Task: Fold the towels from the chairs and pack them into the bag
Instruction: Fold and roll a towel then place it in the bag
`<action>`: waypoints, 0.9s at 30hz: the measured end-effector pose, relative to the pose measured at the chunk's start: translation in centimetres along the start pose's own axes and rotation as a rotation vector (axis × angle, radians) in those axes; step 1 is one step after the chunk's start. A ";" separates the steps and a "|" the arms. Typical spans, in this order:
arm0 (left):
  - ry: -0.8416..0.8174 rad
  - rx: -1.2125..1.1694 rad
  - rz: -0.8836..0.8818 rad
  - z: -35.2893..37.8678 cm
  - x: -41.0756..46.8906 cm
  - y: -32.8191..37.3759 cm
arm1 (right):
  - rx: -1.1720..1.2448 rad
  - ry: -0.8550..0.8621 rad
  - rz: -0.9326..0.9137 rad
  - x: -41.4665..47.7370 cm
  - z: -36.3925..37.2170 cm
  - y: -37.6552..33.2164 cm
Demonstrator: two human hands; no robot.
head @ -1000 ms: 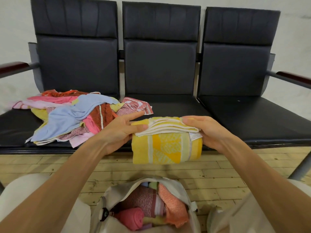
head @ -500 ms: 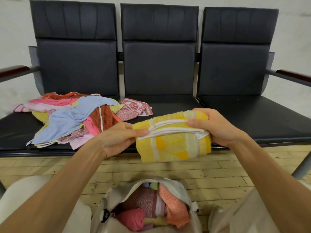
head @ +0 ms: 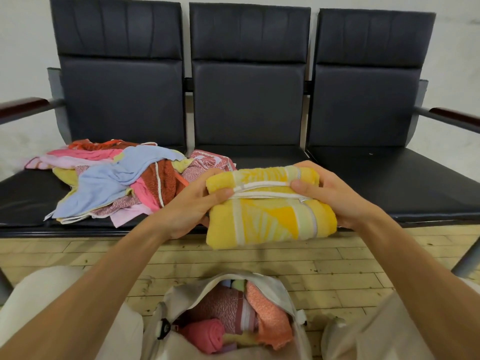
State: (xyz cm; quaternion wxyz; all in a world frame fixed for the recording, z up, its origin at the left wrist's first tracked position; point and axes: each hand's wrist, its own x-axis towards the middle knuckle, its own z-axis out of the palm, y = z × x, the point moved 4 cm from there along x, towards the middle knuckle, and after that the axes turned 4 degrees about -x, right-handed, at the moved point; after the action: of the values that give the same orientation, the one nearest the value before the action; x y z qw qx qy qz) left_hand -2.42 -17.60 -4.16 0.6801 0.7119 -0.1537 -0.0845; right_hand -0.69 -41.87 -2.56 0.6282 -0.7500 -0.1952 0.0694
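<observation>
A folded yellow towel (head: 270,219) with white stripes is held in the air in front of the middle chair's seat edge. My left hand (head: 193,203) grips its left end, thumb on top. My right hand (head: 330,196) grips its right end, fingers curled over the top fold. Below, an open beige bag (head: 283,294) sits on the floor between my knees, holding rolled pink, maroon and orange towels. A loose pile of towels (head: 117,178), light blue, pink, rust and yellow, lies on the left chair seat.
Three joined black chairs (head: 249,100) stand against a white wall, with armrests at both ends. The right seat (head: 389,178) is bare. A wooden plank floor (head: 324,258) runs between the chairs and my knees.
The yellow towel has been rolled over toward me, its top fold turning up. Both hands shifted their grip on its ends and the bundle came slightly lower and closer.
</observation>
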 end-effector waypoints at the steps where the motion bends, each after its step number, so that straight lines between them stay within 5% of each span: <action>1: 0.011 -0.029 0.029 0.0 0.1 0.1 | 0.032 0.008 -0.020 0.1 0.0 -0.2; 8: 0.084 -0.142 0.176 -0.1 0.1 1.2 | 0.228 0.055 -0.020 0.6 0.2 0.6; 12: 0.097 -0.159 0.097 -0.9 0.0 1.1 | 0.357 -0.017 0.104 0.7 1.1 1.1; 16: -0.039 -0.278 -0.011 -0.7 -0.2 1.1 | 0.272 0.096 0.228 0.9 1.0 1.4; 23: 0.147 -0.292 -0.102 0.0 0.4 0.0 | 0.226 0.136 0.246 1.3 1.0 1.9; 27: 0.131 -0.503 -0.231 0.7 0.4 -1.1 | 0.311 0.149 0.204 1.2 0.8 1.6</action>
State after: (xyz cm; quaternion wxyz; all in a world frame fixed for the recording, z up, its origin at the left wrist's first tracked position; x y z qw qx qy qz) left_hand -2.20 -18.35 -5.27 0.8297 0.5375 -0.0017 -0.1508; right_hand 0.43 -40.87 -4.09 0.7389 -0.6628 -0.0578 0.1063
